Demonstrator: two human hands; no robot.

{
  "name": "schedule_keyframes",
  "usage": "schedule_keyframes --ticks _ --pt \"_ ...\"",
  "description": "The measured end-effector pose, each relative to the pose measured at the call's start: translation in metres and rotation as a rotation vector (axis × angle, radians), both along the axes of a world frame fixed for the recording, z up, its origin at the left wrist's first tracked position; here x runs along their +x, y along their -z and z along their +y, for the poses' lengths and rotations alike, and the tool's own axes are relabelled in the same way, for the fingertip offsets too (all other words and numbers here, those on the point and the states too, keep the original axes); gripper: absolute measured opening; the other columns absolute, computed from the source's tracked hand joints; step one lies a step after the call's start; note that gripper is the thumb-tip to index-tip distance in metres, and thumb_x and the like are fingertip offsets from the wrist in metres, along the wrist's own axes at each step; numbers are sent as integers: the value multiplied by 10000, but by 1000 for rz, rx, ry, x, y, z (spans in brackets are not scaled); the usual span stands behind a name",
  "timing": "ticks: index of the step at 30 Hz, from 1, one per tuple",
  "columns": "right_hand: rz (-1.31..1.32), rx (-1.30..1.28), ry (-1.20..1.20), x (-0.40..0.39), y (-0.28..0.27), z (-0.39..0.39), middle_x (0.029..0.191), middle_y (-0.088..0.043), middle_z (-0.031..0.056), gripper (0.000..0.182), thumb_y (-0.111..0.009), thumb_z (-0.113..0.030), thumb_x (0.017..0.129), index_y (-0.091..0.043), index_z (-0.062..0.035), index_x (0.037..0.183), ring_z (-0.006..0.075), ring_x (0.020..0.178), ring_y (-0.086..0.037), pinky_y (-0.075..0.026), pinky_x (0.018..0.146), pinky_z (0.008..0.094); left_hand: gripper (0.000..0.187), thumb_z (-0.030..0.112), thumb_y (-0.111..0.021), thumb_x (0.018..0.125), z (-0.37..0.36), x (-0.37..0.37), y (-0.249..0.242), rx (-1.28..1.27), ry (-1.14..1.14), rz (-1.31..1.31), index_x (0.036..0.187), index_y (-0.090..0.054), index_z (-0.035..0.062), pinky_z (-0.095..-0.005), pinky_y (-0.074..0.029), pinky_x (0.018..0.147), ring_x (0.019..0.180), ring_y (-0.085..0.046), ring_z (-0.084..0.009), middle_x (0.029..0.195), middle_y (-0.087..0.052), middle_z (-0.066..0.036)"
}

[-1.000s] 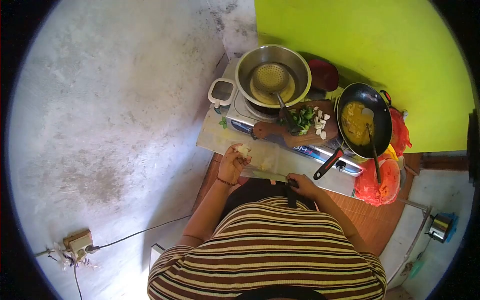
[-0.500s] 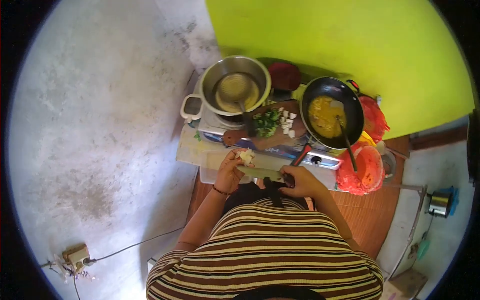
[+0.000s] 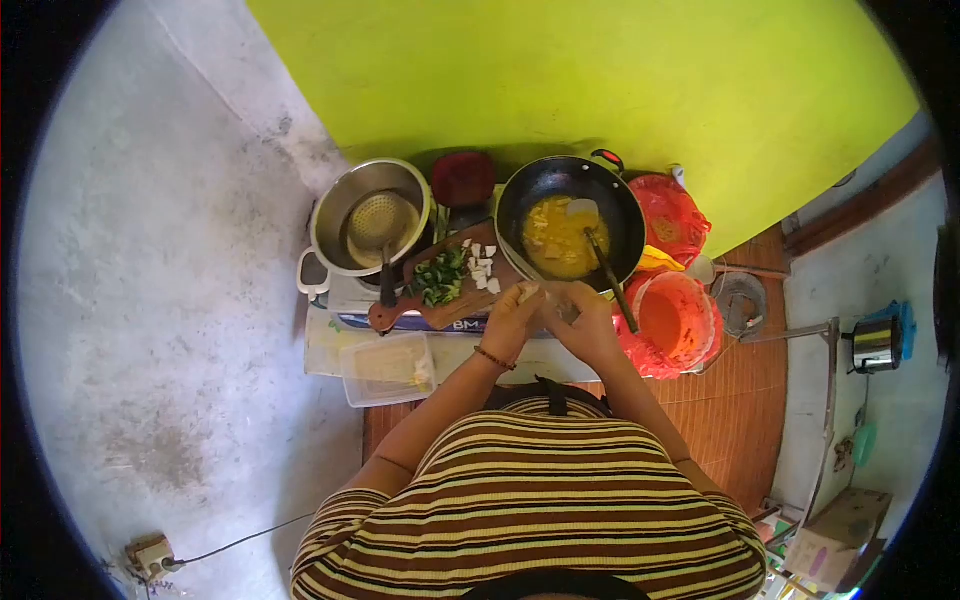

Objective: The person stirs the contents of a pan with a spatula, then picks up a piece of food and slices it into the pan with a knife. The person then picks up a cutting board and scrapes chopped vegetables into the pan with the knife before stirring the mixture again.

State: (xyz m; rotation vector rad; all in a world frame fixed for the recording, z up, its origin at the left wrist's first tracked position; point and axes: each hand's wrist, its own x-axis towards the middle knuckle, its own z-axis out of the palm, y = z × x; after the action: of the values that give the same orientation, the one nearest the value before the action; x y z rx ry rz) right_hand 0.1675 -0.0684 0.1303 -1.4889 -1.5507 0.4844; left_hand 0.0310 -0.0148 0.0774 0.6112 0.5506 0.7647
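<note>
My left hand [image 3: 514,322] and my right hand [image 3: 584,326] meet in front of the wok [image 3: 510,210]. The left fingers are pinched on a small pale piece [image 3: 528,291], mostly hidden by them. My right fingers are curled against the left ones; what they hold, if anything, is hidden. Yellow food [image 3: 560,243] in sauce fills the wok's bottom, with a spatula [image 3: 605,262] leaning in it. Left of my hands lies a wooden cutting board [image 3: 440,317] bearing chopped greens [image 3: 437,278] and white cubes [image 3: 482,268].
A steel pot [image 3: 330,215] with a skimmer [image 3: 380,222] stands at the left. Below it, a clear plastic container [image 3: 365,375] holds a pale yellow piece [image 3: 422,372]. Red plastic-lined buckets [image 3: 675,320] stand right of the wok, beside the green wall [image 3: 600,80].
My hands have come together and moved towards the wok. The knife that was in my right hand no longer shows clearly. The view has shifted to the right.
</note>
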Motion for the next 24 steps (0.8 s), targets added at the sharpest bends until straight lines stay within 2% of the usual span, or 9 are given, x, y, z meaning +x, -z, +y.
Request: schedule_keyframes --ticks 3,6,9,12,15,18,21,24 --pt "-52 -18 38 25 13 1 759 -611 94 236 -668 -134 773 -638 -11 973 173 637 -583 -453 579 283 182 129 -554 907 0 22 4 3 -2 90 1044 -514 15 -250 -519 678 830 -606 -119 972 -602 -63" --pt "225 -115 49 44 27 3 744 -630 57 195 -660 -128 795 -644 -2 943 101 599 -557 -439 550 254 194 169 -555 917 -2 41 -2 -36 -32 133 1064 -524 48 -268 -516 686 825 -603 -126 939 -614 -40" --pt "471 -553 144 64 5 4 824 -644 115 213 -675 -112 778 -634 10 947 133 704 -588 -469 647 283 192 147 -564 909 -1 53 5 21 -62 207 1066 -522 44 -244 -518 671 824 -609 -121 937 -615 -36" --pt "400 -378 23 73 2 5 773 -631 79 218 -671 -132 790 -636 5 957 103 681 -567 -460 627 259 204 116 -577 898 4 61 19 145 -44 327 1078 -517 41 -246 -528 678 832 -613 -123 966 -612 -45" --pt "347 -152 -3 76 29 14 733 -612 59 239 -664 -142 798 -628 6 983 100 639 -550 -446 599 236 211 104 -587 889 10 70 25 228 -81 290 1078 -516 40 -263 -536 709 855 -614 -128 987 -606 -56" --pt "334 -204 -3 85 21 20 719 -609 52 260 -634 -144 823 -603 5 1034 99 623 -552 -439 581 234 252 91 -589 885 20 75 17 54 -102 179 1117 -510 35 -274 -538 731 867 -615 -137 1003 -602 -66" --pt "435 -329 5 95 18 28 709 -596 44 258 -577 -157 867 -581 7 1067 103 623 -546 -436 581 247 294 88 -594 881 29 79 -2 35 -152 153 1155 -506 27 -261 -532 735 874 -615 -138 1026 -602 -71" --pt "418 -316 -126 101 25 32 687 -577 37 291 -510 -209 913 -556 -13 1123 94 612 -530 -422 565 252 295 84 -599 877 38 82 -8 56 -162 157 1156 -525 23 -252 -529 736 888 -615 -135 1037 -606 -75"
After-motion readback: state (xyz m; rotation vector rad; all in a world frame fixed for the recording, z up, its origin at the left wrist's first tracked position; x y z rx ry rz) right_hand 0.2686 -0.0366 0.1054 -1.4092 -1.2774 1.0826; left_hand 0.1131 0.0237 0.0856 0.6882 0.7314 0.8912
